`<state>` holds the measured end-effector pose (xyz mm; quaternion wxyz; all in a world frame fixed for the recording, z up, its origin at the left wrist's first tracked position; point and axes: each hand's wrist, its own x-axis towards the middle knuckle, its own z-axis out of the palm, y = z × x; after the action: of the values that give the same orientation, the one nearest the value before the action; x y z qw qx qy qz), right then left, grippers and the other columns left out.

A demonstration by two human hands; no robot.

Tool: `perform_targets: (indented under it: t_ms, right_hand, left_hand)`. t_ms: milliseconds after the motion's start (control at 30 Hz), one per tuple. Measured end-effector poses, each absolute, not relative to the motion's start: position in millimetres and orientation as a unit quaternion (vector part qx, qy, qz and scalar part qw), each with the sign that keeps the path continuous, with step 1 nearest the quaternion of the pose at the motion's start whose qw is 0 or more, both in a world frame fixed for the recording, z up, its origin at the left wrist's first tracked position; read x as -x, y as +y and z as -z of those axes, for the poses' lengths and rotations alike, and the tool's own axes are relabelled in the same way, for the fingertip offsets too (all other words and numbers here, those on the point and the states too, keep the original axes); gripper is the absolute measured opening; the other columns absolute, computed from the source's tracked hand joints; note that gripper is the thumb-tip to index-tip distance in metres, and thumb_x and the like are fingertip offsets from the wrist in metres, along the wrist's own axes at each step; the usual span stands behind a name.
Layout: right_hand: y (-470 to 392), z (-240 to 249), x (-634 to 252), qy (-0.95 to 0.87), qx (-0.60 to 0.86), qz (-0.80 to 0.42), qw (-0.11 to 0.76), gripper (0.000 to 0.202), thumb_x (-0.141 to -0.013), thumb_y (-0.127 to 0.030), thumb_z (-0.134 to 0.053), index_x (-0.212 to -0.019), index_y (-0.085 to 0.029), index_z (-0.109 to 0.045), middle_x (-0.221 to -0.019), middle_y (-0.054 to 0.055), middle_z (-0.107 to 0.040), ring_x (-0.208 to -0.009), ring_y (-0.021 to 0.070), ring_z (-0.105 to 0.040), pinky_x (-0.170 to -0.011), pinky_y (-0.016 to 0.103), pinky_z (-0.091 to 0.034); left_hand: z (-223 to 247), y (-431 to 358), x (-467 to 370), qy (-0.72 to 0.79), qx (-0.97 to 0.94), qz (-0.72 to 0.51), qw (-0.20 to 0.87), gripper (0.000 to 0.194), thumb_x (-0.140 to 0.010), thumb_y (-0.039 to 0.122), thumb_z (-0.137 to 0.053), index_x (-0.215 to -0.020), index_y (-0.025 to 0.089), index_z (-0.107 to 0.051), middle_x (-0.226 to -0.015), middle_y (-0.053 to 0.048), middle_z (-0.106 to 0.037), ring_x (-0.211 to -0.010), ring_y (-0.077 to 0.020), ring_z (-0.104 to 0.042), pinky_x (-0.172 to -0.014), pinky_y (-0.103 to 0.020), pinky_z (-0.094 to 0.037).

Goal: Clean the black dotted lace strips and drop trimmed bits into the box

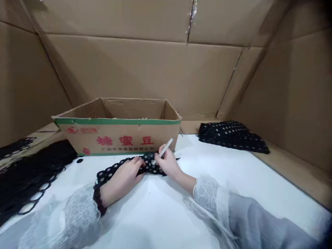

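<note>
A strip of black fabric [104, 175] patterned with pale round dots or holes lies across the white table just in front of the cardboard box. Over its middle rests my left hand [128, 173], its fingers bent and closed on the cloth, with part of the strip hidden beneath. My right hand [169, 163] grips a slim white stick-like tool [166, 147], slanted with its upper end pointing up and right. The tool's lower end meets the fabric near my fingers; its exact tip is hard to make out.
Behind the strip stands an open cardboard box [124, 136] with a green rim and red lettering. Black openwork fabric [31, 176] is heaped at the left. A folded dotted black cloth [230, 135] lies at the back right. Cardboard walls [140, 69] enclose the white table [145, 214].
</note>
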<state>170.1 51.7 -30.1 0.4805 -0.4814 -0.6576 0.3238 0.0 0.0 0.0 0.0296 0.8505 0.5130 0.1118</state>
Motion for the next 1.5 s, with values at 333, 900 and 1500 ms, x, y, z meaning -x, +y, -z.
perform_targets:
  t_ms: [333,900,1500]
  right_hand:
    - [44.1,22.6,-167.1,-0.665,0.468,-0.358,0.459,0.015,-0.072,-0.027,-0.049,-0.074,-0.022,-0.035,-0.052,-0.008,-0.046,-0.048,0.0136,-0.056,-0.047,0.022,-0.038]
    - [35.0,18.4,-156.6,-0.730,0.488,-0.246,0.411,0.009,-0.070,-0.020,-0.045,-0.076,-0.022,-0.038,-0.057,-0.006,-0.041,-0.050,0.0109,-0.040,-0.053,0.022,-0.032]
    - [46.7,15.7,-171.6,-0.689,0.432,-0.335,0.475,0.023,-0.067,-0.032,-0.058,-0.067,-0.021,-0.038,-0.058,-0.006,-0.043,-0.055,0.0115,-0.044,-0.056,0.023,-0.034]
  left_hand:
    - [3.0,-3.8,-0.8,0.472,-0.866,-0.093,-0.133,0.013,-0.077,0.010,-0.051,-0.086,0.016,-0.058,-0.090,-0.006,-0.056,-0.079,-0.0210,-0.052,-0.073,-0.034,-0.040]
    - [11.1,6.4,-5.6,0.445,-0.838,-0.149,-0.280,0.010,-0.075,0.023,-0.056,-0.072,0.015,-0.052,-0.068,-0.002,-0.057,-0.058,-0.0178,-0.052,-0.060,-0.031,-0.035]
    - [3.0,-8.0,5.3,0.456,-0.864,-0.088,-0.193,0.013,-0.073,0.007,-0.052,-0.083,0.015,-0.052,-0.085,-0.005,-0.056,-0.077,-0.0204,-0.052,-0.070,-0.032,-0.041]
